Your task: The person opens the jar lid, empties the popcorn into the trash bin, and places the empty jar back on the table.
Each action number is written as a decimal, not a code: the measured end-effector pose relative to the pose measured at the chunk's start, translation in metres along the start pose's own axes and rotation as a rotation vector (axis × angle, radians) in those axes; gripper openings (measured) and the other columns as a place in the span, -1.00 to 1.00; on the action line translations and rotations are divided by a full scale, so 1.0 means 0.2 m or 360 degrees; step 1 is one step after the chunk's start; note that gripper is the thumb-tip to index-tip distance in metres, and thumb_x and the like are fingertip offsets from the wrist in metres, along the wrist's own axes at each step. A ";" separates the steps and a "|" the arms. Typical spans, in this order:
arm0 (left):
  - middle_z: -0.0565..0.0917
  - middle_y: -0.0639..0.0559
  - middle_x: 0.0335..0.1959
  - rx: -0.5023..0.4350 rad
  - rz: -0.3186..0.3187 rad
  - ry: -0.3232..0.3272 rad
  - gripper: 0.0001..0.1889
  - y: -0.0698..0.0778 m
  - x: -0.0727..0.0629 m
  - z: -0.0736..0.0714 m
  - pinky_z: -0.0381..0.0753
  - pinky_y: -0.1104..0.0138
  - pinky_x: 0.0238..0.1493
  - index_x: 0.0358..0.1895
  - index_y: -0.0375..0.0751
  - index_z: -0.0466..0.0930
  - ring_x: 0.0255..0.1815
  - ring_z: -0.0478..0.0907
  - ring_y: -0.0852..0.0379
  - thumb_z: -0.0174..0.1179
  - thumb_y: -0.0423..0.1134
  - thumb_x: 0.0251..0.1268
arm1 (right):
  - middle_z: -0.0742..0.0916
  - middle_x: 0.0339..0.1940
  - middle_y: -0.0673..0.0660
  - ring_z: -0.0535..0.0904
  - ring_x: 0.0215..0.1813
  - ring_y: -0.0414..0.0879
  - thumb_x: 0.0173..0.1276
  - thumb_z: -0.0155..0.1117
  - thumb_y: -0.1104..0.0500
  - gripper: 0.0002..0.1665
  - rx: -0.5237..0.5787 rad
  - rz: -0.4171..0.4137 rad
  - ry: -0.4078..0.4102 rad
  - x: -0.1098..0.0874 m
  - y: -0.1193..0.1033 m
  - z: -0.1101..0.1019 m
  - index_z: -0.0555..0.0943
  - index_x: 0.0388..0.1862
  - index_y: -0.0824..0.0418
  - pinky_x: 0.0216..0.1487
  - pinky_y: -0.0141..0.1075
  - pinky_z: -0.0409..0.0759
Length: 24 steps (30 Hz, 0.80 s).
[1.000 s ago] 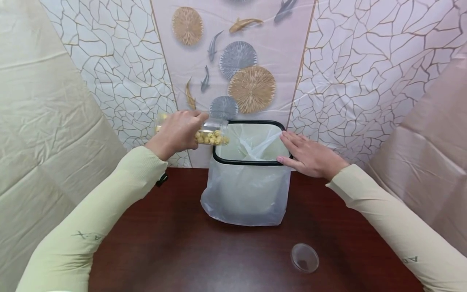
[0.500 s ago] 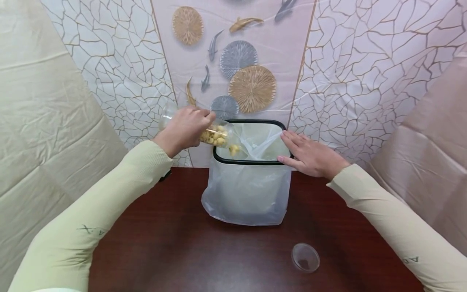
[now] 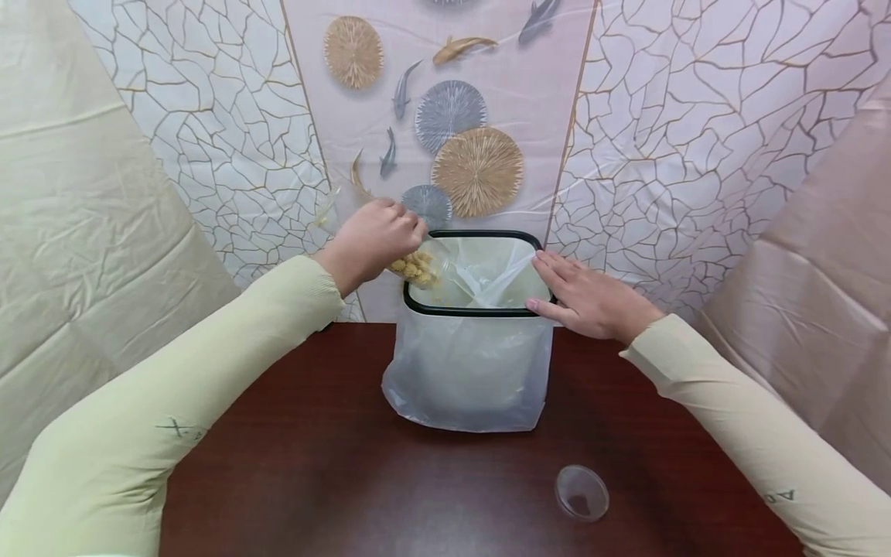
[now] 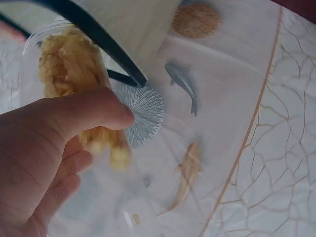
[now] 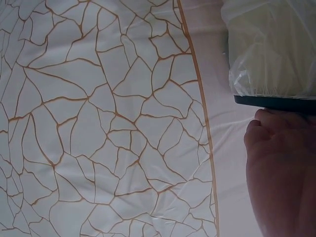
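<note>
My left hand (image 3: 376,240) grips a clear plastic jar (image 4: 128,202), its fingers and thumb wrapped round the side. Yellow popcorn (image 3: 416,268) is bunched toward the jar's mouth, which tips down over the left part of a trash bin. The bin has a black rim (image 3: 480,312) and is lined with a translucent white bag (image 3: 473,379) that hangs down outside. On the bin's right side, my right hand (image 3: 592,298) rests on the rim with fingers extended and thumb at the front corner. A few yellow bits show inside the bin below the jar.
A round clear lid (image 3: 582,493) lies on the dark red-brown table (image 3: 390,495), in front and to the right of the bin. Behind the bin hangs a patterned cloth (image 3: 626,155). Beige fabric (image 3: 76,255) closes off both sides.
My left hand has moved a little right and tilted the jar further, mouth down. Popcorn has slid toward the mouth and some has fallen into the bin. My right hand has stayed put.
</note>
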<state>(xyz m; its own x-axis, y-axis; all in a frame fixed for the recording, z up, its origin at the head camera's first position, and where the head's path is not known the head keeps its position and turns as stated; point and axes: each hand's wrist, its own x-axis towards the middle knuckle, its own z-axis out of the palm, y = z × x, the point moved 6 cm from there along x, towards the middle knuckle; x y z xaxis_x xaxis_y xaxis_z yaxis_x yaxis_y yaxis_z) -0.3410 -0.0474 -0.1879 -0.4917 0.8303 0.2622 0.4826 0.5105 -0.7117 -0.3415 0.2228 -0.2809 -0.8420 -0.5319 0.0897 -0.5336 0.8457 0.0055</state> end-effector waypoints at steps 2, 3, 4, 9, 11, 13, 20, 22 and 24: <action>0.81 -0.11 -0.21 0.0078 0.0042 0.0060 -0.74 0.03 0.02 -0.01 0.69 0.20 -0.14 -0.14 -0.28 0.70 -0.19 0.77 -0.06 0.19 -0.64 0.21 | 0.09 0.77 0.35 -0.01 0.77 0.31 0.67 -0.15 -0.35 0.03 0.0000 -0.0004 -0.0003 0.00 0.00 0.00 -0.03 0.74 0.35 0.72 0.21 0.04; 0.80 -0.09 -0.25 0.0122 0.0059 0.0095 -0.77 0.04 0.02 -0.02 0.68 0.21 -0.16 -0.18 -0.27 0.70 -0.21 0.76 -0.05 0.18 -0.63 0.24 | 0.09 0.77 0.35 -0.01 0.77 0.30 0.67 -0.16 -0.35 0.03 -0.0001 -0.0004 -0.0003 0.00 0.00 0.00 -0.03 0.74 0.35 0.72 0.21 0.04; 0.79 -0.07 -0.28 0.0161 0.0073 0.0126 -0.79 0.05 0.03 -0.02 0.67 0.22 -0.17 -0.22 -0.26 0.69 -0.24 0.75 -0.03 0.16 -0.61 0.27 | 0.09 0.78 0.34 -0.01 0.77 0.30 0.66 -0.16 -0.36 0.03 0.0001 -0.0002 -0.0002 0.00 0.00 0.00 -0.03 0.74 0.34 0.72 0.20 0.04; 0.77 -0.04 -0.35 0.0314 0.0130 0.0199 -0.79 0.09 0.06 -0.04 0.66 0.24 -0.13 -0.29 -0.22 0.68 -0.30 0.73 0.01 0.13 -0.56 0.41 | 0.09 0.78 0.34 -0.01 0.77 0.30 0.67 -0.17 -0.36 0.03 -0.0008 0.0004 -0.0014 0.00 0.00 -0.01 -0.03 0.74 0.34 0.72 0.21 0.05; 0.78 -0.05 -0.35 0.0331 0.0138 0.0205 -0.78 0.09 0.06 -0.04 0.67 0.24 -0.13 -0.29 -0.22 0.69 -0.29 0.73 0.02 0.11 -0.56 0.43 | 0.08 0.78 0.33 -0.01 0.77 0.30 0.67 -0.17 -0.36 0.02 -0.0001 0.0013 -0.0012 -0.01 0.00 0.00 -0.03 0.74 0.33 0.72 0.21 0.05; 0.79 -0.06 -0.30 0.0294 0.0135 0.0188 -0.79 0.09 0.06 -0.05 0.67 0.23 -0.11 -0.24 -0.23 0.70 -0.26 0.74 0.00 0.12 -0.58 0.39 | 0.09 0.78 0.33 -0.01 0.77 0.30 0.67 -0.16 -0.35 0.02 0.0011 0.0014 0.0002 -0.01 0.00 0.00 -0.03 0.74 0.33 0.72 0.20 0.05; 0.79 -0.20 -0.02 -0.0113 -0.0074 -0.0024 -0.59 -0.02 0.02 -0.05 0.71 0.11 0.09 0.08 -0.35 0.64 0.00 0.75 -0.16 0.23 -0.62 0.13 | 0.09 0.78 0.32 -0.02 0.78 0.27 0.66 -0.14 -0.35 0.02 0.0023 0.0025 0.0020 0.00 0.01 0.01 -0.02 0.74 0.32 0.73 0.20 0.03; 0.78 -0.23 0.00 -0.0248 -0.0164 -0.0073 -0.54 -0.06 -0.01 -0.04 0.71 0.04 0.17 0.13 -0.36 0.60 0.05 0.74 -0.21 0.29 -0.59 0.08 | 0.09 0.78 0.32 -0.02 0.78 0.27 0.66 -0.14 -0.36 0.03 0.0016 0.0025 0.0015 0.00 0.01 0.01 -0.03 0.74 0.33 0.73 0.20 0.03; 0.76 -0.24 -0.02 -0.0406 -0.0269 -0.0120 -0.46 -0.09 -0.04 -0.02 0.72 -0.03 0.14 0.14 -0.36 0.56 0.03 0.72 -0.26 0.38 -0.54 -0.03 | 0.08 0.78 0.32 -0.02 0.78 0.27 0.66 -0.15 -0.36 0.03 0.0012 0.0022 0.0013 0.00 0.01 0.01 -0.03 0.74 0.33 0.73 0.20 0.04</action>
<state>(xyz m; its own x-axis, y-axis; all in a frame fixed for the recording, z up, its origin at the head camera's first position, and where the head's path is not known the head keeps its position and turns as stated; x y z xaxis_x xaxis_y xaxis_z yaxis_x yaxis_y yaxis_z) -0.3434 -0.0627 -0.1740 -0.6281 0.7150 0.3071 0.5510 0.6873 -0.4733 -0.3434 0.2244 -0.2827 -0.8488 -0.5196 0.0979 -0.5224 0.8527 -0.0035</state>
